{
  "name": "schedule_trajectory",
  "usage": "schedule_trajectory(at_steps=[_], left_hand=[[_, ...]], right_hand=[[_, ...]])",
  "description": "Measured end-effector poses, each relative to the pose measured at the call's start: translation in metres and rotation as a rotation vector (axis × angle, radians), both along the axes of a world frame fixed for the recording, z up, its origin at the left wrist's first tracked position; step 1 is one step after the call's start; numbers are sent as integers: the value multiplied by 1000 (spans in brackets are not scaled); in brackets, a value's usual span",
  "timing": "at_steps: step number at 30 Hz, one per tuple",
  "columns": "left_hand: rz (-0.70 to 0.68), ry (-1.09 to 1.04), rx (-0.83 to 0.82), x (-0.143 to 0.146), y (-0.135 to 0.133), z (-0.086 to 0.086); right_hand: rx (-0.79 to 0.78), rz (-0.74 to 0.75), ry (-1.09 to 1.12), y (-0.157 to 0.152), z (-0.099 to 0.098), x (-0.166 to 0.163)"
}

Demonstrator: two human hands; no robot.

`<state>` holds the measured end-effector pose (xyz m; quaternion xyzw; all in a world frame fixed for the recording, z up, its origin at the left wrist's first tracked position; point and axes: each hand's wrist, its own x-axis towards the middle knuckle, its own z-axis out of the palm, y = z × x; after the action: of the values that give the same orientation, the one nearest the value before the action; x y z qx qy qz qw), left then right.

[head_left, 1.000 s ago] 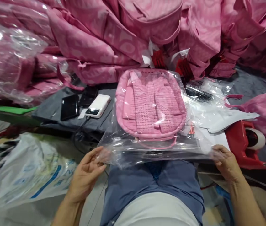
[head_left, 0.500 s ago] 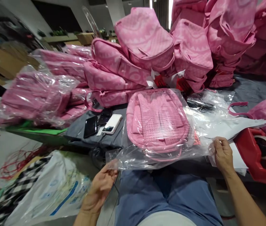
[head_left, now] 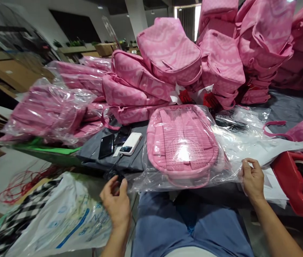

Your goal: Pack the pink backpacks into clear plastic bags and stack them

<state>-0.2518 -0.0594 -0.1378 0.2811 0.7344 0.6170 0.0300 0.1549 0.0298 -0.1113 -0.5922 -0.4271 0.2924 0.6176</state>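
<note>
Two hands flank the clear plastic bag (head_left: pixel 146 180) at centre frame, pink backpack (head_left: pixel 183 142) inside. My left hand (head_left: pixel 115 203), pinching its corner a moment ago, now hovers just off it, fingers loose. My right hand (head_left: pixel 252 178) pinches the right edge.

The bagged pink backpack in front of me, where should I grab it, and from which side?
Probably the loose near edge of the clear bag, from your side: it lies flat and empty past the backpack, easy to pinch at its corners. The right hand pinches one.
</note>
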Motion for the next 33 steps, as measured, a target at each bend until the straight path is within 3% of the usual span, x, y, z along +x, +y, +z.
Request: schedule_trajectory(at_steps=[2,4,6,8,11,20,27,33], left_hand=[[-85,411,34,24,-1,20],[-334,787,30,55,6,40],[-577,995,6,84,19,55],[-721,1045,-24,102,33,63],[-815,1005,-62,106,43,67],[-982,740,-125,80,38,67],[-1174,535,-213,75,76,94],[-1297,192,-282,74,99,89]], right_hand=[[2,1,7,-1,-1,0],[8,-4,12,-2,-1,0],[20,-17,8,-2,-2,1],[36,-22,9,-2,-2,1],[45,1,16,-3,-1,1],[81,4,0,-3,-3,3],[8,67,133,0,-9,8],[-113,64,44,5,0,15]])
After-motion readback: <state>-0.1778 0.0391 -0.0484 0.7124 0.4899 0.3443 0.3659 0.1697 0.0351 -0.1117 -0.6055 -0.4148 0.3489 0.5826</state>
